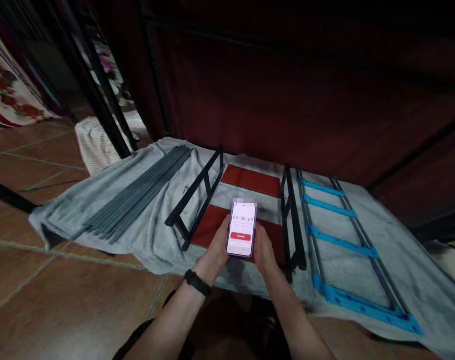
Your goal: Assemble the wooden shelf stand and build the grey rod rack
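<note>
A smartphone [241,230] is held upright between my two hands, its lit screen showing a timer at 00:00:00 and a red button. My left hand [220,242] grips its left edge; a black band circles that wrist. On the right edge, my right hand [264,247] closes around the phone. Beneath and behind it lie two red panels, the far one [252,180] fully visible and the near one [208,227] partly covered by my hands. A black ladder-like frame [199,195] flanks the panels on the left, another black frame [295,225] on the right.
A grey cloth [152,247] covers the low surface. Several grey rods [141,192] lie bundled on the left. Rods joined by blue crosspieces [342,245] lie on the right. A dark red panel wall [272,100] rises behind. Tiled floor [43,300] shows at left.
</note>
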`<state>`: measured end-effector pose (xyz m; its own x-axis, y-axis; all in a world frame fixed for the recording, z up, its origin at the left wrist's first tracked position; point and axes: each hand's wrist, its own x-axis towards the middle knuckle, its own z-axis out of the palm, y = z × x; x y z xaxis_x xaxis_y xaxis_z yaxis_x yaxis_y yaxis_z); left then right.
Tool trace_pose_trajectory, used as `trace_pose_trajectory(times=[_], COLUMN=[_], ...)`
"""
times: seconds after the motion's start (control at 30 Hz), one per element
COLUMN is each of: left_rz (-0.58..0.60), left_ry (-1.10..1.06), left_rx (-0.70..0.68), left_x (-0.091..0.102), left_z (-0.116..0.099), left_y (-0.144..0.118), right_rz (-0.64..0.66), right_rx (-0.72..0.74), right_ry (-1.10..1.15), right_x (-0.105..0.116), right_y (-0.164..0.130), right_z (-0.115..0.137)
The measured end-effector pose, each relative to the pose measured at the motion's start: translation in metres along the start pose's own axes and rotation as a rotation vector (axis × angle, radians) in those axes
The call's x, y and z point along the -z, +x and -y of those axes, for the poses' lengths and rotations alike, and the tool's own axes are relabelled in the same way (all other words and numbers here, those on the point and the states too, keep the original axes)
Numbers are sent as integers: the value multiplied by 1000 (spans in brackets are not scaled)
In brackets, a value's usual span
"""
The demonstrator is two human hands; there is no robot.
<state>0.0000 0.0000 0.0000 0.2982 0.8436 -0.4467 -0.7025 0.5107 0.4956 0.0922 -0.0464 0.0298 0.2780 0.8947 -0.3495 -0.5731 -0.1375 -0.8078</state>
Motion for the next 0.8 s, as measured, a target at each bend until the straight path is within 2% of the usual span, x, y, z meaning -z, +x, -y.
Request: trace_pose_trajectory(times=[0.27, 0.43, 0.8], left_rz=[43, 28, 53], left_ry=[19, 32, 12], left_rx=[-22, -12, -17], left_x=[-5, -7, -9], left_z=[-2, -4, -4], left_y=[-8, -10, -12], right_rz=[-10, 1, 1], right_rx=[37, 65, 53], right_ry=[-35, -50, -48], right_x=[5, 6, 7], right_y=[7, 10, 10], right_z=[-6, -9, -8])
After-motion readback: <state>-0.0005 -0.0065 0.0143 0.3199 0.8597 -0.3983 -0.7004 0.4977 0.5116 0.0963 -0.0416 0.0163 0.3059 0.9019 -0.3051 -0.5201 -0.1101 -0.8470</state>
